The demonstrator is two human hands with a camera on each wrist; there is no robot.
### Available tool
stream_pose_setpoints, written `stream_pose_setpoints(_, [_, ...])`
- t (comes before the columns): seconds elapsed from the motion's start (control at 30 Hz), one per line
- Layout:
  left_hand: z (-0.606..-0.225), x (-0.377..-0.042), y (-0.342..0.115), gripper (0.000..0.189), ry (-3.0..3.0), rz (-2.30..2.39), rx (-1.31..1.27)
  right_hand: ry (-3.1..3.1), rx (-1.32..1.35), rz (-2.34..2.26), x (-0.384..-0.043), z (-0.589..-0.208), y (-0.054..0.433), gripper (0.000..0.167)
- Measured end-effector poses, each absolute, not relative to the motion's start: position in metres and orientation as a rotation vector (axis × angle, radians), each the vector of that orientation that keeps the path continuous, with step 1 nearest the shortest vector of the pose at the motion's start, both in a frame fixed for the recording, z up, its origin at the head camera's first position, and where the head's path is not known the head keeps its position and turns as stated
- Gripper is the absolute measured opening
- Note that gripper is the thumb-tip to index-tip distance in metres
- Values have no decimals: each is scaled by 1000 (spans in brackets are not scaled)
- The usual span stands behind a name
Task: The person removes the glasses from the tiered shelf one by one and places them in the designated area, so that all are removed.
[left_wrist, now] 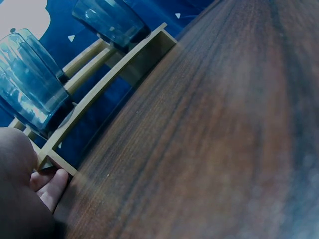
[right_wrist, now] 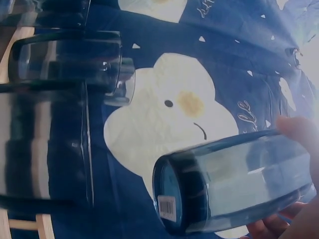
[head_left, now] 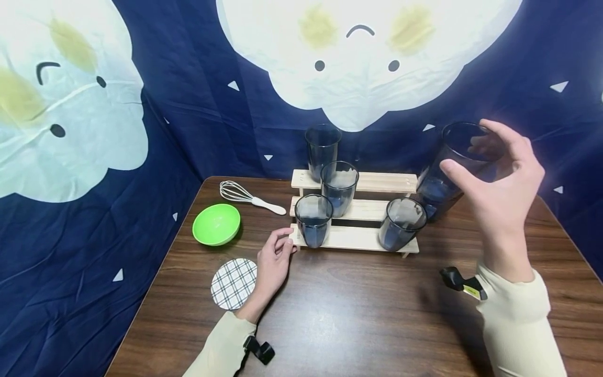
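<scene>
My right hand (head_left: 494, 167) grips a dark blue see-through tumbler (head_left: 447, 173) near its rim and holds it in the air at the right end of the wooden step rack (head_left: 372, 209). In the right wrist view the held tumbler (right_wrist: 234, 184) shows its base with a barcode sticker. My left hand (head_left: 278, 251) touches the rack's lower left corner, and its fingertips (left_wrist: 50, 189) lie against the wood. Several more blue tumblers stand on the rack: one at the top left (head_left: 322, 149), one on the middle step (head_left: 339, 186), two on the bottom step (head_left: 313, 220) (head_left: 401, 222).
A green bowl (head_left: 216, 224) and a wire whisk (head_left: 249, 198) lie left of the rack on the brown wooden table (head_left: 358, 314). A round checked coaster (head_left: 234, 283) sits by my left wrist. Blue cloth with white cloud figures hangs behind and at the left.
</scene>
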State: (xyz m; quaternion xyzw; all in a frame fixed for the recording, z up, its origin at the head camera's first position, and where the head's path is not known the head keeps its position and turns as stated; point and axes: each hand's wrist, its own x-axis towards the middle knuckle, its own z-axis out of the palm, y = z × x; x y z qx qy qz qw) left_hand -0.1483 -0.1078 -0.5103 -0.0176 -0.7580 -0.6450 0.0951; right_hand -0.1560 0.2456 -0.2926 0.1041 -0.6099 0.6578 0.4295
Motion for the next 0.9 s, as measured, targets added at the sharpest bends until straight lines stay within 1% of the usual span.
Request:
stream_pose_setpoints(0.17, [-512, -148, -108, 25, -2253, -1900, -60, -1559, 189, 1587, -150, -298, 255, 68])
stream_pose_setpoints(0.6, [-511, -148, -108, 24, -2253, -1878, -70, -1390, 257, 1778, -146, -313, 279, 70])
stream_pose_setpoints(0.9, [-512, -149, -109, 24, -2263, -1886, -58, -1485, 161, 1655, -142, -315, 294, 64])
